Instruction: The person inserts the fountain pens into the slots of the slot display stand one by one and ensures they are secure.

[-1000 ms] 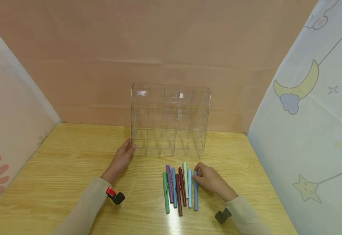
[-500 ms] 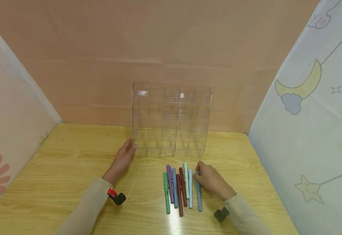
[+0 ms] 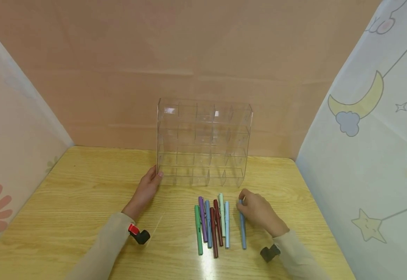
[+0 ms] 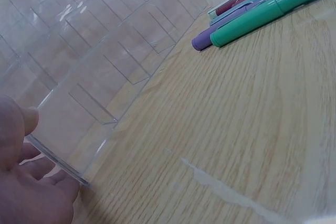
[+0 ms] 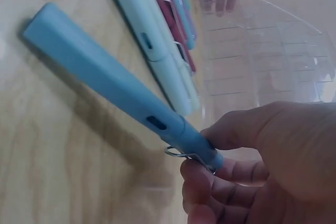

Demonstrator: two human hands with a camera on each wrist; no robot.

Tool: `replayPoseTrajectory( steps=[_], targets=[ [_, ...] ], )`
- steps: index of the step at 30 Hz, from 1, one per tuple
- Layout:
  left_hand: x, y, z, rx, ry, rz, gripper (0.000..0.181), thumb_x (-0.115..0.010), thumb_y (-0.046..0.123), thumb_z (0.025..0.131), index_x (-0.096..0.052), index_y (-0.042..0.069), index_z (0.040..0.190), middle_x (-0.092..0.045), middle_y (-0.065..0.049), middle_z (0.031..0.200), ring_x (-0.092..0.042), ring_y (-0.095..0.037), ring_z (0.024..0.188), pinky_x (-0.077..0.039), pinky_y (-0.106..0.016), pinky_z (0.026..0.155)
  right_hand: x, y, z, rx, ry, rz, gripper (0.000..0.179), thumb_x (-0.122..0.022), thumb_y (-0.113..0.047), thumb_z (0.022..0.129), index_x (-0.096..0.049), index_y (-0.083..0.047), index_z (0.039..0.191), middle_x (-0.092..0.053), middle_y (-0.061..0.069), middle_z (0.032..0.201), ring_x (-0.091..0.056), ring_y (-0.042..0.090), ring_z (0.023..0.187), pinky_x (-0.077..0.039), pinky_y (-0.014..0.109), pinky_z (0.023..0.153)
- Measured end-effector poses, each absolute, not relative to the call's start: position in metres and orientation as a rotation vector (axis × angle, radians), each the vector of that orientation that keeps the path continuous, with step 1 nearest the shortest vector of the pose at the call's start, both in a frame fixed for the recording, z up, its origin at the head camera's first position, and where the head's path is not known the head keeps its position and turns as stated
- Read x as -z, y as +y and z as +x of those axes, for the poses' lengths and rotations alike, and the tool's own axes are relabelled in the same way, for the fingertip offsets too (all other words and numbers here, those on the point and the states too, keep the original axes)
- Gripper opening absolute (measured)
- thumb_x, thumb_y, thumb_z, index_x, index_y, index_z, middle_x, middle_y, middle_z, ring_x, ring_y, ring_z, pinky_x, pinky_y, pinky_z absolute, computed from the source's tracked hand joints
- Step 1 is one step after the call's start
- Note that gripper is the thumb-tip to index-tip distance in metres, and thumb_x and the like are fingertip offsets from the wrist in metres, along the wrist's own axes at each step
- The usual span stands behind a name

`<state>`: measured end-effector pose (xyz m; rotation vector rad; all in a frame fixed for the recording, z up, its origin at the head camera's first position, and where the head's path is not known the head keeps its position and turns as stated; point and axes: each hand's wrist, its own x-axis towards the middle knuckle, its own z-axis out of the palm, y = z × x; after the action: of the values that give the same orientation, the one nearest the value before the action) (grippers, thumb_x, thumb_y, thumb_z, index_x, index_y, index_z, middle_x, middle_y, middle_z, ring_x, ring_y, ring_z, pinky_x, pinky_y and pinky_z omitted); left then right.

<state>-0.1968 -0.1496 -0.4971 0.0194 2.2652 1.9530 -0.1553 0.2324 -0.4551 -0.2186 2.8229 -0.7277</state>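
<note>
My left hand (image 3: 146,190) grips the lower left edge of a clear acrylic rack (image 3: 203,149), thumb (image 4: 30,120) on the inner side and fingers behind. The rack stands upright, divided into rows of small compartments. My right hand (image 3: 259,209) pinches a blue pen (image 3: 243,229) at its clip end between thumb and fingers. In the right wrist view the pen (image 5: 110,74) slants away from the fingertips, casting a shadow on the table. To its left lie several capped pens side by side: light blue (image 3: 227,225), pale green (image 3: 221,214), two dark red, blue, purple and green (image 3: 198,229).
The wood-grain table (image 3: 84,186) ends at a peach backdrop (image 3: 119,77). Pale printed cloths (image 3: 374,155) stand at both sides. A thin clear strip (image 4: 226,190) lies on the table near the left wrist. Small black cameras (image 3: 269,252) sit on both wrists.
My right hand has drawn the blue pen to the right, away from the light blue one, widening the gap. The left hand stays at the rack's edge.
</note>
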Motion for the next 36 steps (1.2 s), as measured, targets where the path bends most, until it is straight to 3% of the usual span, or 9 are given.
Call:
replayPoseTrajectory(
  steps=[8,22,36],
  targets=[
    [0.497,-0.15,-0.198,-1.923,2.277,0.0,0.065,-0.039,0.031,0.118,-0.013,0.006,0.172,-0.025,-0.021,0.177,-0.025,-0.038,0.165,-0.022,-0.058,0.135,0.441,0.237,-0.155,0.688,2.864,-0.273,0.019,-0.068,-0.017,0.104,-0.066,-0.002,0.115,-0.053,-0.003,0.061,-0.039,0.008,0.049,-0.029,0.02,0.046],
    [0.495,-0.15,-0.196,-1.942,2.264,0.025,0.064,-0.038,0.029,0.118,-0.012,0.005,0.171,-0.025,-0.022,0.176,-0.027,-0.038,0.164,-0.024,-0.057,0.134,0.422,0.244,-0.159,0.697,2.878,-0.373,0.024,-0.068,-0.018,0.105,-0.064,0.0,0.119,-0.069,0.004,0.082,-0.052,0.011,0.055,-0.043,0.025,0.05],
    [0.497,-0.15,-0.199,-1.934,2.269,-0.007,0.063,-0.037,0.028,0.118,-0.014,0.003,0.171,-0.024,-0.022,0.177,-0.025,-0.038,0.165,-0.023,-0.055,0.135,0.404,0.244,-0.164,0.751,2.907,-0.438,0.025,-0.066,-0.021,0.106,-0.063,0.0,0.12,-0.07,0.005,0.086,-0.047,0.01,0.052,-0.04,0.024,0.048]
  ],
)
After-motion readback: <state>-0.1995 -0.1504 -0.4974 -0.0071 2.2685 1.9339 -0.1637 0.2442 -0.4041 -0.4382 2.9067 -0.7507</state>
